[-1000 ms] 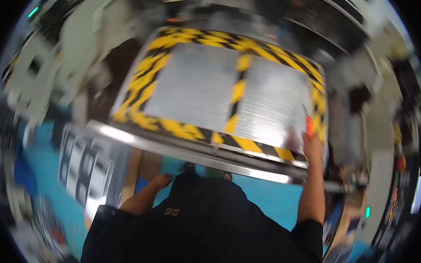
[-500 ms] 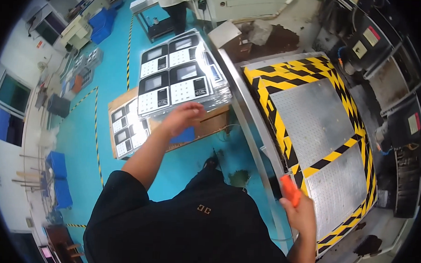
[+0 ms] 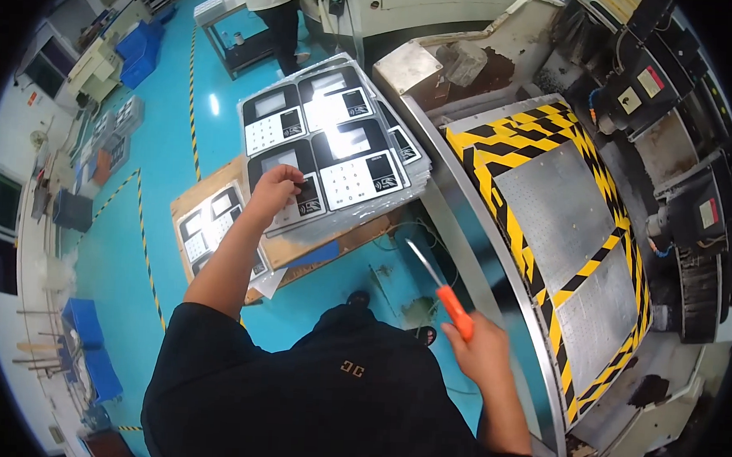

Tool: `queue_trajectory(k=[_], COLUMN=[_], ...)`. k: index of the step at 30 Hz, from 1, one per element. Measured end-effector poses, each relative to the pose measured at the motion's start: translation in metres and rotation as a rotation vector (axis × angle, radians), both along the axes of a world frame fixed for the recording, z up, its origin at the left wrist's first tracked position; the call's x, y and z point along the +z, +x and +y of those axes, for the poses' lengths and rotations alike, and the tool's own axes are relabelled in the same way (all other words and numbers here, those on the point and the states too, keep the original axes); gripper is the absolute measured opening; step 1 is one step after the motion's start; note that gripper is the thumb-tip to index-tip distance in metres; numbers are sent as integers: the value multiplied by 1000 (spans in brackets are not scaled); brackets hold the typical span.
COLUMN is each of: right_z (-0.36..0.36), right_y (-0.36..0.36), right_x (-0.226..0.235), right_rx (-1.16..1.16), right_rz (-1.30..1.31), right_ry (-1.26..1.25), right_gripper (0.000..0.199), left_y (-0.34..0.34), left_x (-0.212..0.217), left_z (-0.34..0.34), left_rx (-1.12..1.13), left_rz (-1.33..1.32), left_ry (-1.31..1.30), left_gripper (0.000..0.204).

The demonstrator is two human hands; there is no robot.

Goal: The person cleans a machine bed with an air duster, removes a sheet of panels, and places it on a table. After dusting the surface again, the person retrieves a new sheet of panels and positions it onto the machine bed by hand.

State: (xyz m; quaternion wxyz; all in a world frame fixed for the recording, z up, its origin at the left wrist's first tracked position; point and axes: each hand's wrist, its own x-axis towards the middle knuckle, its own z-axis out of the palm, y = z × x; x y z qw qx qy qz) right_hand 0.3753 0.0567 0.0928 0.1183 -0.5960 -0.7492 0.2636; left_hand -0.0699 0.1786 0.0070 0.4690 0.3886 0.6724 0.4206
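Observation:
A stack of flat sheets [image 3: 371,204] under clear film lies ahead of me, printed with black-and-white keypad panels. My left hand [image 3: 275,193] is over the near left panel of the top sheet, its fingers curled together. Whether they pinch anything is hidden. My right hand [image 3: 483,346] is wrapped round the orange handle of a tool [image 3: 457,312] with a long thin metal shaft, which looks like a screwdriver. Its tip points forward and left, apart from the stack.
The stack rests on a wooden board table [image 3: 332,251], beside more panel sheets [image 3: 211,226]. At right is a machine bed [image 3: 559,196] edged in yellow-black tape, behind a metal rail [image 3: 495,275]. Farther off, a person [image 3: 270,4] stands by a cart [image 3: 247,56].
My left hand has moved a little left, onto the near left panel. The right hand has swung left, away from the machine bed, and the tool's metal shaft now shows.

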Motion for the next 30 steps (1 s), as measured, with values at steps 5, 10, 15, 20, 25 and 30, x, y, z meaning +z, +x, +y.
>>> queue_trajectory(k=[5,10,15,20,25,30], right_z=[69,54,-28,-116,-260,-283], right_y=[-89,-67,-2,293,350,241], right_x=[-9,3,8,-75,-141,-278], right_rx=[-57,-84,36,-919,-1426,-1528], right_rz=[-77,17,231,-5,-332,316], right_ry=[-14,-156,-329,301,154,-497], right_gripper=[41,39,31,37,58,36], left_y=[-4,-41,-82,-113,-109,-114], left_x=[-4,-6,-13,-33,-26,-31], left_z=[26,13,-5,-1,-17,-24], left_rx=[-56,17,163,438,190,127], left_rz=[14,-9,-154,302,-490,-631], left_ry=[41,123,202,241,-208,-143], left_gripper=[19,13,25,34,22,31])
